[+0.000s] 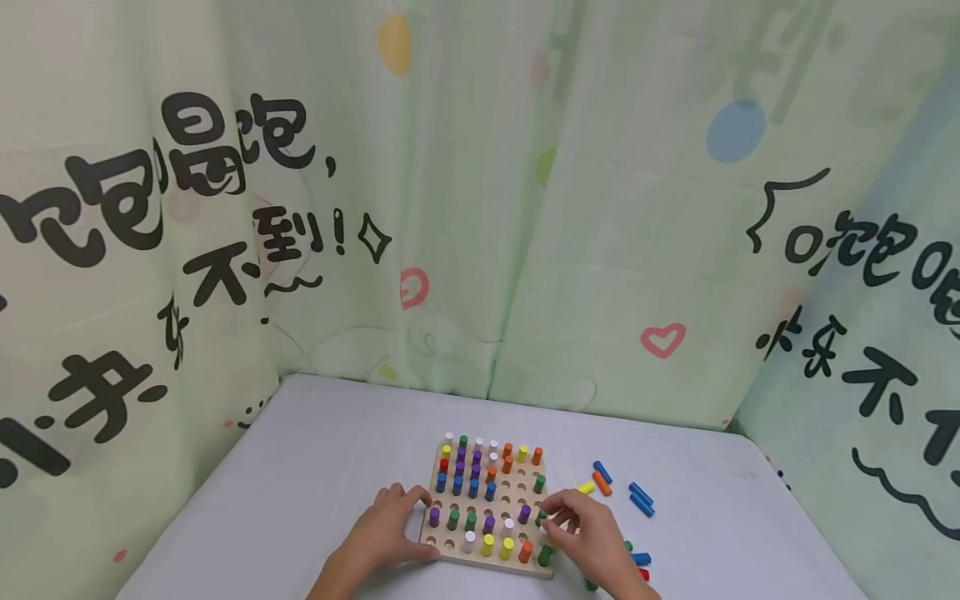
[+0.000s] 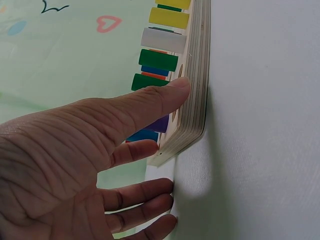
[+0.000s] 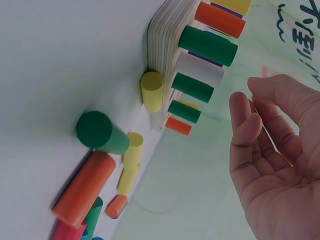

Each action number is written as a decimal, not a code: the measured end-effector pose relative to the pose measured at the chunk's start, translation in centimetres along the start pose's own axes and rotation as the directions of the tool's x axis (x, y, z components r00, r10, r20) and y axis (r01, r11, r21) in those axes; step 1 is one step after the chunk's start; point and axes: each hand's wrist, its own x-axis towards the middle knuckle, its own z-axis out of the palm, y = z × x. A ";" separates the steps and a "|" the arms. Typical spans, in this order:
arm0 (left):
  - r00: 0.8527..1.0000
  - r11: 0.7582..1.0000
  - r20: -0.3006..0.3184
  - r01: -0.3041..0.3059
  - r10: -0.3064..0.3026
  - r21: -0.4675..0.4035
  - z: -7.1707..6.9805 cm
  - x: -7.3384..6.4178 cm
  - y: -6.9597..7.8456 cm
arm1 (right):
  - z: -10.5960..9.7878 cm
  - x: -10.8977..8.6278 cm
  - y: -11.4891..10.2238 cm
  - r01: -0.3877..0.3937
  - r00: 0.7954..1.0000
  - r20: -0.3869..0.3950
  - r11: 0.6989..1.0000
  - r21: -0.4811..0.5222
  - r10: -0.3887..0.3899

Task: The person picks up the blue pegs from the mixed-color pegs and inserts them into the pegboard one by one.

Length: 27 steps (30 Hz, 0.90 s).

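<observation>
A wooden pegboard (image 1: pixel 487 565) lies on the table, bearing rows of coloured pegs with some bare holes among them. My left hand (image 1: pixel 390 527) is at its left side, thumb on the front left corner and index fingertip against the left edge. In the left wrist view the thumb (image 2: pixel 150 102) lies straight over the rim, the other fingers spread lower down. My right hand (image 1: pixel 588 529) hovers by the board's right edge, near a green peg (image 3: pixel 192 87). In the right wrist view its fingers are loosely bent, with nothing held.
Loose pegs lie right of the board: a yellow peg (image 3: pixel 152 92) beside its edge, a green peg (image 3: pixel 102 132), an orange peg (image 3: pixel 85 190), and several blue ones, such as the blue peg (image 1: pixel 642 505). A printed curtain (image 1: pixel 570 275) surrounds the white table (image 1: pixel 337 425).
</observation>
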 end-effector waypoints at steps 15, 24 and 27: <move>1.000 1.000 0.004 0.015 -0.015 0.003 0.1 0.2 -0.1 | -1.1 -0.6 0.9 -0.092 0.995 -0.053 0.995 -0.032 0.090; 0.999 1.000 0.014 0.030 -0.030 0.004 0.0 0.1 0.1 | -1.7 -1.2 2.0 -0.116 0.991 -0.071 0.992 -0.038 0.113; 1.000 1.000 0.013 0.027 -0.027 0.001 -0.1 0.1 0.1 | -2.0 -1.2 2.5 -0.131 0.990 -0.062 0.991 -0.039 0.129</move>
